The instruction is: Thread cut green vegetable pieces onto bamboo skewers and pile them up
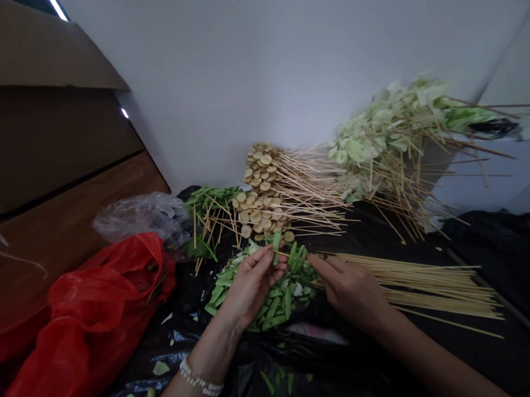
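My left hand (256, 283) pinches a flat green vegetable piece (277, 248) between thumb and fingers. In my right hand (350, 285) is a thin wooden skewer (281, 253), its front end at the green piece. More green pieces near the right fingertips look threaded on the skewer, though the heap behind makes this hard to tell. Under both hands lies a pile of cut green vegetable pieces (276, 308) on black plastic. Beside and partly behind my right hand, a bundle of bare skewers (434, 278) stretches to the right.
Skewers with round pale slices (261, 208) are stacked behind the pile. Cabbage skewers (393, 118) rise at the back right, against the wall. Green leafy skewers (212, 197) and a clear plastic bag (144, 217) are at the back left. A red bag (92, 311) lies on the left.
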`<control>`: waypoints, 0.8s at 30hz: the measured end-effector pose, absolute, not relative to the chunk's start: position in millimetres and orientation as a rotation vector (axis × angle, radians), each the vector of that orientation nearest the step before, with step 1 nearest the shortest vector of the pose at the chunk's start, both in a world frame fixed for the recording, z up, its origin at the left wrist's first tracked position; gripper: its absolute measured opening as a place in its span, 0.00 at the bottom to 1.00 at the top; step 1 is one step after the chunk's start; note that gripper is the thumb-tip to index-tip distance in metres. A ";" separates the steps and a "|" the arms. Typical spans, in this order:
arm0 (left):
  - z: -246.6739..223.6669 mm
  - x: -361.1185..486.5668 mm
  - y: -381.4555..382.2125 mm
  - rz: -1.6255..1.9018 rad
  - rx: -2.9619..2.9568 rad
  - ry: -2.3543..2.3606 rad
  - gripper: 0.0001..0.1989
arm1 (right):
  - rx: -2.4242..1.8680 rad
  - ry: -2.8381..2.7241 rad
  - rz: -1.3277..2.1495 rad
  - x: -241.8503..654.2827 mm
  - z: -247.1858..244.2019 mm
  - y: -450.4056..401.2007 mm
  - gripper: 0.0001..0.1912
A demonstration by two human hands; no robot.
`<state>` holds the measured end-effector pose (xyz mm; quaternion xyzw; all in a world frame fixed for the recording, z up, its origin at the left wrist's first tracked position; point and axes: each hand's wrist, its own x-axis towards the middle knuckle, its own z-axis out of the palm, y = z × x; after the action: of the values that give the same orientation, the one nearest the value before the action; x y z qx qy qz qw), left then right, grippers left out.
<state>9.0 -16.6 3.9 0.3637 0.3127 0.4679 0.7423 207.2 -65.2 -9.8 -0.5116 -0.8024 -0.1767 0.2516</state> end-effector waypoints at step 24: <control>4.3 5.1 -8.3 1.184 0.586 0.766 0.12 | -1.359 -2.154 -0.500 208.2 -10.0 -65.3 0.20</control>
<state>5.1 -8.3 4.3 0.2654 0.3467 0.5361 0.7225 208.2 -65.3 -10.0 -0.5042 -0.7991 -0.1856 0.2697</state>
